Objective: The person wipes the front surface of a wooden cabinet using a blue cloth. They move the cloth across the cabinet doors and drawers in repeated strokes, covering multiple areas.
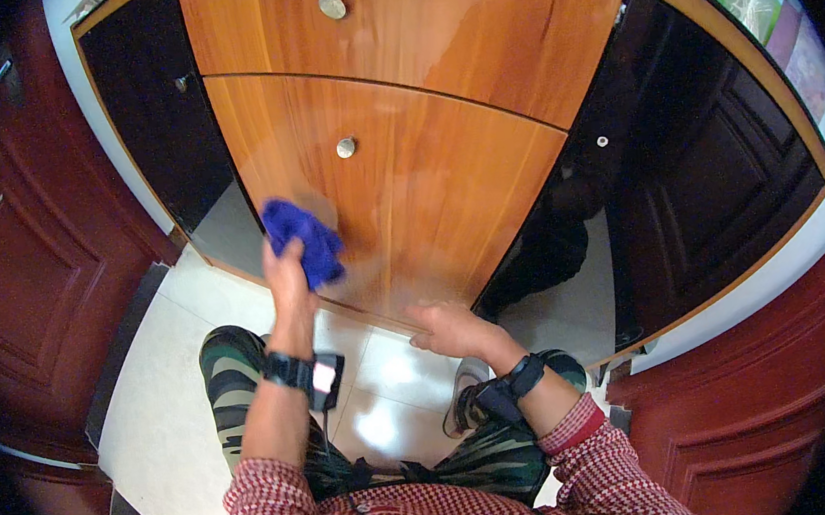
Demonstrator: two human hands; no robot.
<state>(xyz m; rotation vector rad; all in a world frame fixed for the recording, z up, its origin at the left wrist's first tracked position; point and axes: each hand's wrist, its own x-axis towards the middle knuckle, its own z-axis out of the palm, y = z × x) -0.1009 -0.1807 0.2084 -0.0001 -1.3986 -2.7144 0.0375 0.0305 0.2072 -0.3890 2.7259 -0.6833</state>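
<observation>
My left hand (290, 274) is closed on a bunched blue cloth (307, 242), which lies at the lower left of a glossy wood-grain drawer front (435, 187). Whether the cloth presses on the surface cannot be told. A round metal knob (346, 147) sits on this front above the cloth. Near the front's bottom edge is my right hand (450, 327), empty, with its fingers apart and slightly blurred. Above is a second wood-grain front (403, 25) with its own round knob (333, 7). Both fronts are closed.
Glossy black cabinet doors (148, 112) flank the wood fronts, the right black door (705, 174) bearing a small round knob (602, 141). Dark red panelled doors stand at left (37, 274) and right (758, 387). Pale floor tiles (164, 404) lie below, around my bent legs.
</observation>
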